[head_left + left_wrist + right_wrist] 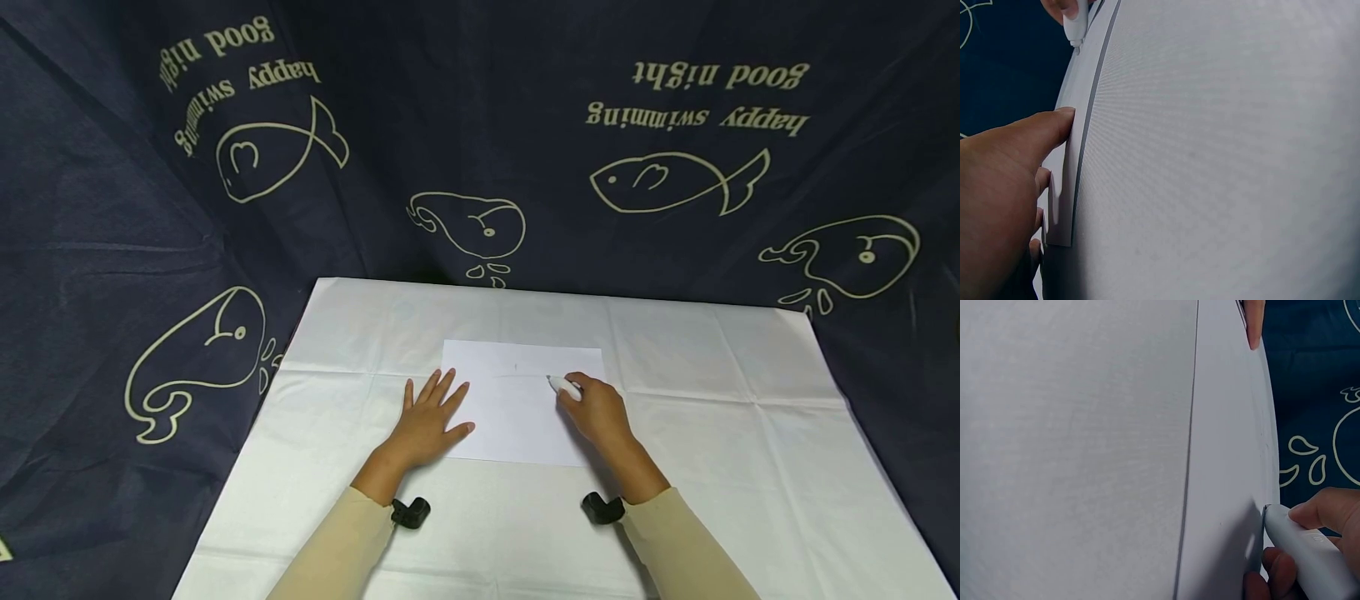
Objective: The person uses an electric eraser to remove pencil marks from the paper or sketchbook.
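Observation:
A sheet of white paper (517, 417) lies on the white-covered table. My left hand (426, 427) rests palm down at the paper's left side, its fingers spread and touching the sheet; the left wrist view shows its thumb (1054, 125) along the near edge. My right hand (600, 410) grips a stout white utility knife (1307, 550), thumb on top and fingers curled below. The small tip of the knife points left and meets the paper at upper right. A faint line (521, 376) runs left from the tip, with a short mark (516, 367) above it.
A creased white cloth (712, 433) covers the table. Behind and beside it hangs a dark blue fabric (465, 100) printed with fish, whales and upside-down words. Black camera mounts sit on both wrists, below beige sleeves (337, 542).

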### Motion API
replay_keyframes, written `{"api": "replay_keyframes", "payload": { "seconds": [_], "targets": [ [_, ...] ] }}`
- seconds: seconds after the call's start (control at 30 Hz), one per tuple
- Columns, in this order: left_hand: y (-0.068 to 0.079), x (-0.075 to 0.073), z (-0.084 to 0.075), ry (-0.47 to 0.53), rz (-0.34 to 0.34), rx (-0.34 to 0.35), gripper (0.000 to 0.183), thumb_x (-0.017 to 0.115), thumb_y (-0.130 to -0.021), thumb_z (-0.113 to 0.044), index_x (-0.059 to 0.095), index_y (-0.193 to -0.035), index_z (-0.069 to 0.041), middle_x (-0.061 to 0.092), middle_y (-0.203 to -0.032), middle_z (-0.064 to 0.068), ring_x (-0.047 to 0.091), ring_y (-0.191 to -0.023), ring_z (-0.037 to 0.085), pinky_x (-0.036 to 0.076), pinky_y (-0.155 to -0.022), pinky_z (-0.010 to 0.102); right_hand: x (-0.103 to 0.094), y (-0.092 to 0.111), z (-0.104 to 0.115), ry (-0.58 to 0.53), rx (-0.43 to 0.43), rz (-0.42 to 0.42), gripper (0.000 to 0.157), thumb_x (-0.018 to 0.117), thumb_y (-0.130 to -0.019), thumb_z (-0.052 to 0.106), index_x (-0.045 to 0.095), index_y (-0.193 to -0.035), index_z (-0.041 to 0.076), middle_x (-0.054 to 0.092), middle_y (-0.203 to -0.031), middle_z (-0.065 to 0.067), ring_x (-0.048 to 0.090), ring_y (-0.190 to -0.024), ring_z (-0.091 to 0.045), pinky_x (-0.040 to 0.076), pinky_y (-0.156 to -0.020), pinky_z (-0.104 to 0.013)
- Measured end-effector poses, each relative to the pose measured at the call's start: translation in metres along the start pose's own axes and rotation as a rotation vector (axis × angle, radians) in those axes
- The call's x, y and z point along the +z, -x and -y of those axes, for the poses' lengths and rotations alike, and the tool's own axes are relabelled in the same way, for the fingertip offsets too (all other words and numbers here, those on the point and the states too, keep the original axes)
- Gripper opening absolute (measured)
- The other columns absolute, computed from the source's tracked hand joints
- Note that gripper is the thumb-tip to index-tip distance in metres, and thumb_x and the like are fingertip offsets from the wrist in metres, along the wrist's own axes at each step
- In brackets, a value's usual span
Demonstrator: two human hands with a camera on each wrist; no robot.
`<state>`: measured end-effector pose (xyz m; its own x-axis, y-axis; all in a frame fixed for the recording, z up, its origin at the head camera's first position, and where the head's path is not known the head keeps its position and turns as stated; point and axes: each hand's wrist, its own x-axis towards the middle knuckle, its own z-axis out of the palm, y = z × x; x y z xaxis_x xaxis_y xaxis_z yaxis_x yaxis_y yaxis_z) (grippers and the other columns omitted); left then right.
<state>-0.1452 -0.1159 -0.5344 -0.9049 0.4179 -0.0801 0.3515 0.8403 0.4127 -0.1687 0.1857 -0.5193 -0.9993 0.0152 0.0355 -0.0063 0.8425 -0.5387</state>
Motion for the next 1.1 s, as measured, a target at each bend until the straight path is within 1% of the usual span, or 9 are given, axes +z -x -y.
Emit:
{"api": "replay_keyframes", "payload": {
  "seconds": [0.17,0.27,0.47,0.53,0.6,0.7,0.87,0.97,1.1],
  "targets": [
    [-0.0004,0.0005,0.0003,-0.004,0.005,-0.004,0.07,0.05,-0.102,-0.053,0.031,-0.16,-0.019,0.014,-0.171,0.009,0.006,-0.16,0.034,-0.002,-0.121,0.071,0.0013,0.0002,-0.0004,0.006,-0.009,0.017,0.037,0.066,-0.094,0.026,0.07,-0.124,0.004,0.073,-0.075,-0.013,0.059,-0.066,-0.024,0.054,-0.07,-0.047],
    [-0.001,0.0012,0.0007,-0.006,0.007,-0.004,0.07,0.05,-0.102,-0.053,0.031,-0.161,-0.02,0.014,-0.171,0.009,0.006,-0.16,0.034,-0.003,-0.121,0.071,0.0025,0.0003,0.0004,0.001,-0.011,0.032,0.038,0.066,-0.094,0.026,0.069,-0.125,0.003,0.073,-0.078,-0.013,0.056,-0.063,-0.021,0.052,-0.067,-0.044],
    [-0.0019,0.0022,0.0015,0.003,0.005,-0.006,0.07,0.049,-0.102,-0.053,0.031,-0.16,-0.02,0.014,-0.171,0.009,0.006,-0.16,0.034,-0.003,-0.121,0.071,0.0034,-0.0003,0.0008,0.0,-0.004,0.012,0.037,0.066,-0.094,0.025,0.07,-0.124,0.004,0.076,-0.089,-0.017,0.061,-0.069,-0.025,0.054,-0.073,-0.048],
    [-0.002,0.002,0.0016,0.0,0.008,-0.005,0.07,0.049,-0.102,-0.054,0.031,-0.161,-0.02,0.013,-0.171,0.009,0.006,-0.16,0.034,-0.003,-0.121,0.071,0.0033,-0.0008,0.0016,0.0,-0.003,0.015,0.037,0.066,-0.095,0.025,0.07,-0.125,0.004,0.075,-0.085,-0.016,0.06,-0.068,-0.025,0.054,-0.072,-0.048],
    [-0.0019,0.0017,0.0014,-0.001,0.006,-0.003,0.07,0.049,-0.102,-0.053,0.031,-0.161,-0.02,0.014,-0.171,0.009,0.006,-0.16,0.034,-0.003,-0.121,0.071,0.0031,-0.0012,0.0033,-0.006,-0.007,0.027,0.038,0.066,-0.095,0.025,0.069,-0.125,0.004,0.073,-0.077,-0.013,0.057,-0.064,-0.023,0.053,-0.069,-0.046],
    [-0.0012,0.0012,0.0012,-0.006,0.006,-0.002,0.07,0.049,-0.102,-0.053,0.031,-0.161,-0.019,0.014,-0.171,0.009,0.006,-0.16,0.034,-0.002,-0.121,0.071,0.0029,-0.0016,0.0059,-0.01,-0.017,0.042,0.038,0.066,-0.094,0.026,0.069,-0.125,0.003,0.069,-0.07,-0.009,0.053,-0.061,-0.02,0.051,-0.065,-0.042],
    [-0.0013,0.0022,0.0018,-0.007,0.003,-0.002,0.069,0.05,-0.102,-0.053,0.032,-0.16,-0.019,0.015,-0.171,0.01,0.007,-0.159,0.035,-0.002,-0.121,0.071,0.0037,-0.0023,0.007,-0.006,-0.021,0.033,0.038,0.067,-0.094,0.025,0.069,-0.125,0.003,0.064,-0.065,-0.007,0.051,-0.06,-0.02,0.05,-0.063,-0.041],
    [-0.0014,0.0023,0.0017,-0.006,0.003,-0.002,0.07,0.05,-0.102,-0.053,0.031,-0.16,-0.019,0.014,-0.171,0.01,0.007,-0.159,0.035,-0.002,-0.121,0.071,0.0049,-0.0023,0.0073,-0.007,-0.025,0.025,0.038,0.067,-0.093,0.025,0.07,-0.124,0.003,0.07,-0.073,-0.012,0.057,-0.065,-0.023,0.053,-0.067,-0.045],
    [-0.0014,0.002,0.0015,-0.005,0.003,-0.003,0.07,0.051,-0.102,-0.052,0.031,-0.16,-0.019,0.014,-0.171,0.01,0.007,-0.159,0.035,-0.002,-0.121,0.071,0.006,-0.0022,0.0071,-0.005,-0.034,0.022,0.038,0.067,-0.093,0.025,0.07,-0.124,0.004,0.076,-0.094,-0.019,0.067,-0.078,-0.03,0.055,-0.077,-0.051]
  ]
}}
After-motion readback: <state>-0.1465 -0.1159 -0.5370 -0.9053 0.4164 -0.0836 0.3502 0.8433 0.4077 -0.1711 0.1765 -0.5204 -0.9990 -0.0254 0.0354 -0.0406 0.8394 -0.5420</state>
